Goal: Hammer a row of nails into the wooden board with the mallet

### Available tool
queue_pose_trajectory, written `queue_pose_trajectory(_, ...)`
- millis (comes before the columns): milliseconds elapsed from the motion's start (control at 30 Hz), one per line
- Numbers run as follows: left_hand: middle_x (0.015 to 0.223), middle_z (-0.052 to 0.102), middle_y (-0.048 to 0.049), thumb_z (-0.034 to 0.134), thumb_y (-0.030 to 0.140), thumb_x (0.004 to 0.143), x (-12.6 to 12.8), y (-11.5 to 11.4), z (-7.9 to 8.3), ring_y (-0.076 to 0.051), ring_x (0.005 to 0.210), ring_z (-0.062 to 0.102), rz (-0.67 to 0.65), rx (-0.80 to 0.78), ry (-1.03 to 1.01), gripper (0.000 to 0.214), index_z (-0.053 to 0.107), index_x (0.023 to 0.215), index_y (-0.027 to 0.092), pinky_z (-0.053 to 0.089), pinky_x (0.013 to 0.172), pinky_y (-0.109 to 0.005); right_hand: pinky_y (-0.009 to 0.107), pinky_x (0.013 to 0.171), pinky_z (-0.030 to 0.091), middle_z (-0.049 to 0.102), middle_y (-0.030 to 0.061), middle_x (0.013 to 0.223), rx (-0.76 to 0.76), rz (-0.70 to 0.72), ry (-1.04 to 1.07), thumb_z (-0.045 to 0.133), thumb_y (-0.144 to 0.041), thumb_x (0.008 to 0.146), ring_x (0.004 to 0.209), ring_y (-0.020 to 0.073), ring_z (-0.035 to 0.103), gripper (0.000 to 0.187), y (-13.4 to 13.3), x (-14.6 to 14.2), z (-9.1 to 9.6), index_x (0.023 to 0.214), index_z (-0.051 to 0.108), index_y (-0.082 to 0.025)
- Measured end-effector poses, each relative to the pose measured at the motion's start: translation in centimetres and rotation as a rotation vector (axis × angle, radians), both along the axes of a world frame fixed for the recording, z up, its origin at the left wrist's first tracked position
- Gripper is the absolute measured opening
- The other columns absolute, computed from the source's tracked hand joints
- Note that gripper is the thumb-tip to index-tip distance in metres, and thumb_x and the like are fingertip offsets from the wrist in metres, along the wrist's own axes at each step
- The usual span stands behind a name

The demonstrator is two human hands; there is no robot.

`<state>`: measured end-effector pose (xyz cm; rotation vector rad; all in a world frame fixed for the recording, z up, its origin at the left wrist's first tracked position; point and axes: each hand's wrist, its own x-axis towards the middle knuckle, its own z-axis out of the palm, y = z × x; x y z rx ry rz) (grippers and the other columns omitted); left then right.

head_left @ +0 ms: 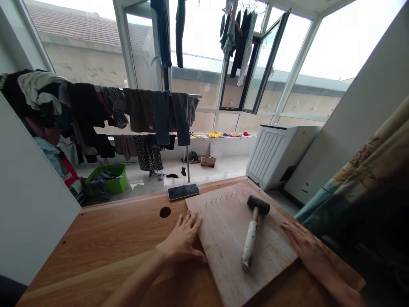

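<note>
both hands flat and open, holding nothing: left hand (183, 238) and right hand (305, 243) press the board (223, 238) edges, mallet (254, 232) loose between them, could roll off onto the desk (111, 238) if board tilts

A dark phone (183, 191) lay flat at the far edge of the table (105, 238), just beyond a round hole (165, 212) cut in the wood. Behind it, a drying rack (150, 113) sagged under dark clothes, with a green basket (110, 179) of laundry on the floor to its left. Over on the right stood a white cabinet (277, 151), and more garments (236, 34) hung up by the open window.
</note>
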<state>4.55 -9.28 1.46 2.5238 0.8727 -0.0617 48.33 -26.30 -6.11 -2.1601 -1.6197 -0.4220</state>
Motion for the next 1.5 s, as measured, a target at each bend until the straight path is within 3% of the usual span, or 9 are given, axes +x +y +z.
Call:
queue_pose_trajectory(167, 0.161, 0.023, -0.0228, 0.076, 0.064, 0.07, 4.1, -0.9, -0.2, -0.039, 0.15, 0.015, 0.008, 0.162, -0.207, 0.102, 0.033, 0.152, 0.02, 0.011, 0.12, -0.065, 0.047, 0.099, 0.05, 0.067, 0.0152, 0.121, 0.076, -0.114, 0.116, 0.036, -0.047, 0.089, 0.112, 0.0302, 0.064, 0.047, -0.3, 3.9, 1.5, 0.109, 0.068, -0.02)
queue_pose_trajectory(333, 0.152, 0.046, -0.0155, 0.059, 0.062, 0.086, 4.6, -1.6, -0.7, -0.033, 0.149, 0.025, -0.18, 0.264, -0.309, 0.077, 0.04, 0.148, 0.021, 0.014, 0.123, -0.059, 0.047, 0.099, 0.05, 0.068, 0.017, 0.123, 0.045, -0.193, 0.216, 0.039, -0.056, 0.083, 0.116, 0.0334, 0.063, 0.054, -1.1, 4.3, 1.6, 0.111, 0.066, -0.018)
queue_pose_trajectory(567, 0.13, 0.066, -0.0144, 0.045, 0.058, 0.095, 4.3, -1.8, -1.0, -0.032, 0.145, 0.035, -0.168, 0.354, -0.311, 0.062, 0.048, 0.142, 0.017, 0.01, 0.123, -0.059, 0.041, 0.081, 0.056, 0.078, 0.0088, 0.101, -0.034, -0.312, 0.395, 0.043, -0.057, 0.078, 0.093, 0.0316, 0.074, 0.05, -1.1, 3.8, 3.8, 0.107, 0.068, -0.024)
queue_pose_trajectory(733, 0.106, 0.074, -0.013, 0.049, 0.049, 0.096, 1.5, -1.6, 1.8, -0.03, 0.107, 0.066, -0.108, 0.316, -0.237, 0.046, 0.06, 0.127, 0.017, 0.028, 0.118, -0.051, 0.045, 0.095, 0.052, 0.078, 0.0078, 0.099, -0.034, -0.177, 0.374, 0.046, -0.055, 0.081, 0.098, 0.0315, 0.072, 0.044, -2.2, -0.2, 5.1, 0.105, 0.067, -0.025)
queue_pose_trajectory(900, 0.075, 0.071, -0.0121, 0.051, 0.053, 0.091, -2.3, -0.5, 5.0, -0.031, 0.079, 0.069, 0.013, 0.217, -0.009, 0.041, 0.07, 0.082, 0.018, 0.049, 0.084, -0.044, 0.051, 0.108, 0.043, 0.076, 0.0102, 0.105, 0.044, 0.042, 0.231, 0.048, -0.046, 0.089, 0.1, 0.0296, 0.072, 0.038, -3.0, -6.0, 4.4, 0.112, 0.064, -0.02)
queue_pose_trajectory(1067, 0.061, 0.067, -0.0088, 0.051, 0.065, 0.084, -5.0, 1.8, 5.7, -0.025, 0.061, 0.064, 0.2, 0.018, 0.01, 0.053, 0.062, 0.059, 0.02, 0.044, 0.058, -0.032, 0.054, 0.11, 0.039, 0.072, 0.0106, 0.12, 0.036, 0.176, 0.018, 0.05, -0.037, 0.094, 0.116, 0.0303, 0.065, 0.035, -3.1, -10.0, 3.6, 0.119, 0.065, -0.02)
queue_pose_trajectory(1167, 0.062, 0.068, -0.0059, 0.052, 0.067, 0.082, -6.2, 3.8, 6.2, -0.022, 0.057, 0.064, 0.29, -0.126, -0.034, 0.052, 0.066, 0.072, 0.018, 0.044, 0.055, -0.03, 0.057, 0.111, 0.035, 0.074, 0.0087, 0.117, -0.007, 0.238, -0.045, 0.049, -0.032, 0.095, 0.116, 0.0307, 0.065, 0.029, -2.5, -10.5, 4.1, 0.114, 0.068, -0.021)
queue_pose_trajectory(1367, 0.101, 0.07, -0.0099, 0.062, 0.048, 0.081, -5.8, 7.1, 6.9, -0.024, 0.083, 0.066, 0.415, 0.102, -0.254, 0.043, 0.064, 0.11, 0.016, 0.049, 0.075, -0.032, 0.053, 0.096, 0.047, 0.074, 0.0118, 0.104, 0.029, 0.156, 0.022, 0.05, -0.033, 0.094, 0.099, 0.031, 0.066, 0.027, 0.9, -13.1, 7.4, 0.11, 0.069, -0.021)
queue_pose_trajectory(1500, 0.112, 0.065, -0.0088, 0.068, 0.046, 0.078, -4.2, 7.7, 4.8, -0.022, 0.084, 0.064, 0.341, 0.115, -0.398, 0.046, 0.064, 0.115, 0.018, 0.05, 0.081, -0.033, 0.04, 0.101, 0.05, 0.066, 0.0075, 0.125, -0.046, 0.437, 0.286, 0.043, -0.035, 0.101, 0.115, 0.0239, 0.062, 0.034, 3.2, -18.7, 9.1, 0.129, 0.062, -0.027)
